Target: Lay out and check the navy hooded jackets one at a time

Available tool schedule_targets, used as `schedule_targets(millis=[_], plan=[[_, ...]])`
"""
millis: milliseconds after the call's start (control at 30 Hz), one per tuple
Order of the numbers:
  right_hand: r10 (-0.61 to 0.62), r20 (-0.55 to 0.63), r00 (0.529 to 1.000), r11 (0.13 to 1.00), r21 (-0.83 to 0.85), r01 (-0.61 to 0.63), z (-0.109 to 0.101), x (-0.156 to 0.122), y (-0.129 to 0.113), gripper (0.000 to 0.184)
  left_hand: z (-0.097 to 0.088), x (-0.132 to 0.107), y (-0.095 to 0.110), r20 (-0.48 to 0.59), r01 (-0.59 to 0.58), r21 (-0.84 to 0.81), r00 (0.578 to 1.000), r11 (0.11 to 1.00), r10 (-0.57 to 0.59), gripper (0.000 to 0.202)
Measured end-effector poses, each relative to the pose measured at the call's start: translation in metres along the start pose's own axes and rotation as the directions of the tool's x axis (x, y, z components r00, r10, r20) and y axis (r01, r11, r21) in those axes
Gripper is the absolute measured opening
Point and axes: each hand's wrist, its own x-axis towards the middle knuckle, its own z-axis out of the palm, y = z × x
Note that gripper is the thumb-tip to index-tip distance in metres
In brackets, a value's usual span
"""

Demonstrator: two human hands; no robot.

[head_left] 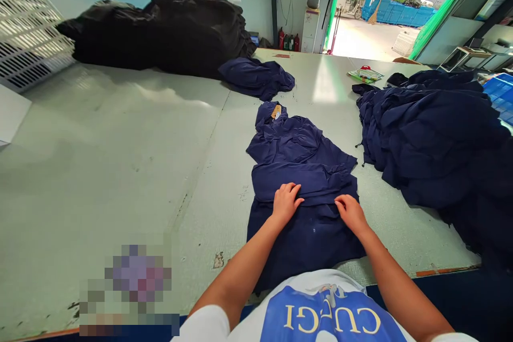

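Two hands lie on the navy garment [304, 235] in the head view: my left hand [286, 203] and my right hand [351, 212]. Both are open, fingers lightly curved on a folded-over band of cloth [304, 184], neither pinching. The garment lies flat on the pale green worktable [120, 171], its long axis running straight away from me, from the hem at my end to the collar with a tan tag [276, 111] at the far end. My left hand sits slightly nearer that collar. Right of the garment is a large heap of navy garments [433, 139], with a blue plastic crate [497, 93] beyond it, its contents hidden. Far left of the garment stands a white slatted crate [28, 32], and I cannot see inside. Beyond the collar lie a navy bundle [256, 77] and a black heap [156, 32].
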Motion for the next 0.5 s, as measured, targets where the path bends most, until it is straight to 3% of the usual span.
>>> schedule_targets(millis=[67, 133, 200, 233, 300, 367, 433, 500], plan=[[-0.074, 0.044, 0.996, 0.996, 0.054, 0.071, 0.012, 0.01, -0.025, 0.019, 0.004, 0.015, 0.004, -0.053, 0.059, -0.095, 0.996, 0.994, -0.065, 0.018], [-0.119, 0.107, 0.987, 0.991, 0.078, 0.111, 0.023, 0.013, -0.042, 0.017, -0.004, 0.025, -0.005, -0.155, 0.105, -0.168, 0.979, 0.98, -0.131, 0.005], [-0.138, 0.146, 0.98, 0.989, 0.08, 0.127, 0.034, 0.011, -0.051, 0.016, -0.025, 0.03, -0.026, -0.299, 0.158, -0.225, 0.928, 0.961, -0.222, 0.01], [-0.145, 0.15, 0.978, 0.988, 0.07, 0.136, 0.038, 0.01, -0.054, 0.017, -0.04, 0.031, -0.039, -0.383, 0.191, -0.261, 0.879, 0.946, -0.283, 0.014], [-0.145, 0.141, 0.979, 0.989, 0.013, 0.145, 0.047, 0.01, -0.058, 0.028, -0.071, 0.029, -0.066, -0.53, 0.253, -0.327, 0.748, 0.91, -0.399, 0.02], [-0.115, 0.142, 0.983, 0.99, -0.061, 0.125, 0.055, 0.015, -0.062, 0.042, -0.102, 0.023, -0.09, -0.656, 0.272, -0.41, 0.575, 0.871, -0.489, 0.021], [-0.046, 0.157, 0.987, 0.995, -0.079, 0.059, 0.06, 0.027, -0.064, 0.033, -0.126, 0.015, -0.109, -0.738, 0.209, -0.519, 0.378, 0.829, -0.558, 0.017], [0.027, 0.134, 0.991, 0.999, 0.024, -0.031, 0.056, 0.041, -0.062, 0.013, -0.142, 0.002, -0.122, -0.756, 0.126, -0.601, 0.23, 0.789, -0.613, 0.017]])
